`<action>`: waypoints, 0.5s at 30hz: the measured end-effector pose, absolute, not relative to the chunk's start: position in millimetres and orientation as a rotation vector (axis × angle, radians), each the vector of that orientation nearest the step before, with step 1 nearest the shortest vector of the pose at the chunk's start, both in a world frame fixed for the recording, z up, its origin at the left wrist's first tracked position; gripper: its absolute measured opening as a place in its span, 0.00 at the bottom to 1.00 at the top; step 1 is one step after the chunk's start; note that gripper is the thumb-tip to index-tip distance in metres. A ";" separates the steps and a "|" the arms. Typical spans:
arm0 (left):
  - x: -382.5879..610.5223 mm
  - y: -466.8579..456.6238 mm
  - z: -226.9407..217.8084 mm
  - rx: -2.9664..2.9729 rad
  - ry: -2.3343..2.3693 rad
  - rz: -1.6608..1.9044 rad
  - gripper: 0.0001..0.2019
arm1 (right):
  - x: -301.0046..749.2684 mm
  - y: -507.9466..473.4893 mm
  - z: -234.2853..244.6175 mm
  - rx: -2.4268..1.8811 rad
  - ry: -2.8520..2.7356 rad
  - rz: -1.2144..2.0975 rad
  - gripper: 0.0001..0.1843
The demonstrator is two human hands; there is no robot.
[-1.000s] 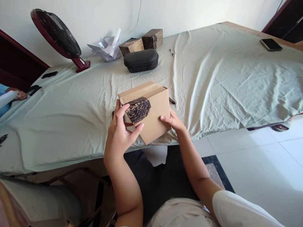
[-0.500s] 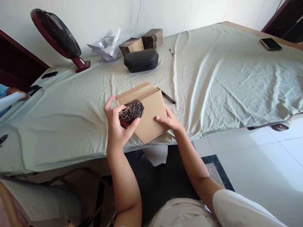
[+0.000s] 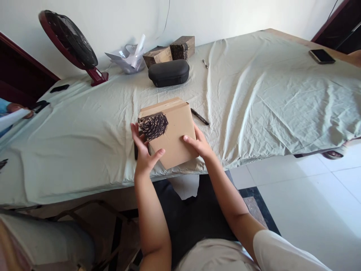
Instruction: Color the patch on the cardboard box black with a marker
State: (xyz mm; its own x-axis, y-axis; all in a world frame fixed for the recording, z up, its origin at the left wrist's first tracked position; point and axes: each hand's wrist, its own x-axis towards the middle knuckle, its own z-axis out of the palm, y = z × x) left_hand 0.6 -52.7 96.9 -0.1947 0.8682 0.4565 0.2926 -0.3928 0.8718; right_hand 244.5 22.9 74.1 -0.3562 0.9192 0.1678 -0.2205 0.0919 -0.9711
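Observation:
A brown cardboard box (image 3: 176, 131) is tilted toward me at the table's front edge. Dense black scribble (image 3: 153, 126) covers its upper left part. My right hand (image 3: 199, 143) grips the right side, thumb on the front face and fingers behind. Around the lower left edge is my left hand (image 3: 144, 152), its thumb over the face and its other fingers spread along the side. A dark object (image 3: 136, 150) shows partly beside my left fingers; its kind is unclear. Just right of the box lies a black marker pen (image 3: 200, 117).
Behind the box sit a black hard case (image 3: 168, 73), two scribbled boxes (image 3: 182, 47), a clear plastic basket (image 3: 129, 62) and a fan (image 3: 70, 41). A phone (image 3: 322, 56) lies far right. Another person's hand (image 3: 19, 109) with paper shows at the left edge.
My left hand has slid down and off the scribbled patch to the box's lower left edge, uncovering the scribble. The box has shifted slightly left; my right hand keeps its grip.

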 end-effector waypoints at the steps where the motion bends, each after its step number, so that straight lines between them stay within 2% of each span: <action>1: 2.0 -53.8 83.5 1.487 1.310 1.604 0.64 | 243.2 22.8 72.0 -0.757 -1.384 1.451 0.59; 4: 6.4 -57.3 45.2 1.161 1.319 1.516 0.57 | 244.9 27.4 61.9 -0.722 -1.478 1.388 0.58; 7: 8.7 -56.6 22.6 1.008 1.372 1.495 0.50 | 254.0 45.4 53.4 -0.758 -1.581 1.196 0.50; 10: 9.2 -53.5 18.0 0.987 1.364 1.496 0.46 | 261.1 77.0 56.0 -1.161 -1.674 0.748 0.34; 13: 9.7 -51.6 21.9 0.966 1.345 1.480 0.44 | 258.3 109.7 66.5 -1.748 -1.890 0.470 0.32; 15: 10.7 -50.8 24.7 0.954 1.332 1.478 0.43 | 251.9 124.8 72.7 -1.938 -2.022 0.389 0.28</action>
